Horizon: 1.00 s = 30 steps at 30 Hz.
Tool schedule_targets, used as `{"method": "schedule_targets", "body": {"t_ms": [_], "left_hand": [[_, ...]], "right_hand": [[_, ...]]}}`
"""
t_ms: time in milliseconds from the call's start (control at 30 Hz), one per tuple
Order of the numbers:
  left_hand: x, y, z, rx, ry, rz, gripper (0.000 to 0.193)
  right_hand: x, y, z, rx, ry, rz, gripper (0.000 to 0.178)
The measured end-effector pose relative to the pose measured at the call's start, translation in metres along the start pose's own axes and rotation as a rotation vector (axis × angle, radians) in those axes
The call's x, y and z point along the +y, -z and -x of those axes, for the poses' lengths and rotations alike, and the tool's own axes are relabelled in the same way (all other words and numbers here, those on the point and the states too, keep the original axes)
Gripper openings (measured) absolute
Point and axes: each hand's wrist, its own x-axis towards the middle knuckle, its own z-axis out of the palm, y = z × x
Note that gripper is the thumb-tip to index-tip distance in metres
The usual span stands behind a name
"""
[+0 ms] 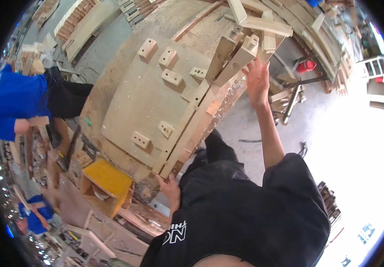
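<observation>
A long pale wooden rail (187, 141) lies along the near right edge of a flat wooden panel (134, 107) on the workbench. At its near end is my left hand (171, 192), with thumb and a finger about the rail's corner; the other fingers are partly hidden. My right hand (257, 84) reaches to the far end, fingers spread, the tips at a thick wooden piece with a rounded end (241, 60). I cannot tell how firmly they touch it. Several small drilled wooden blocks (172, 77) sit on the panel.
Loose wooden pieces (267, 26) are heaped at the bench's far end. A yellow-topped box (107, 182) stands at the near left. Co-workers in blue (20, 100) are at the left, one holding a wooden piece. A red object (306, 66) and timber lie right of the bench.
</observation>
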Motion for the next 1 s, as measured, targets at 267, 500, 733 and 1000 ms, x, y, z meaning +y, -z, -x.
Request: {"method": "schedule_targets", "body": {"t_ms": [267,500,733,1000], "left_hand": [[-0.008,0.015,-0.014,0.157,0.164,0.495,0.068],[-0.033,0.045,-0.025,-0.017,0.256,0.515,0.064],[-0.041,0.068,0.0,-0.218,0.026,0.413,0.071],[-0.043,0.112,0.032,0.009,-0.336,-0.287,0.076]], "right_hand": [[-0.02,0.026,0.011,-0.183,-0.358,-0.186,0.079],[-0.011,0.029,0.016,-0.013,-0.386,-0.283,0.082],[0.008,0.062,0.054,-0.689,-0.807,-0.166,0.088],[-0.059,0.071,0.136,-0.72,-0.867,-0.624,0.107]]}}
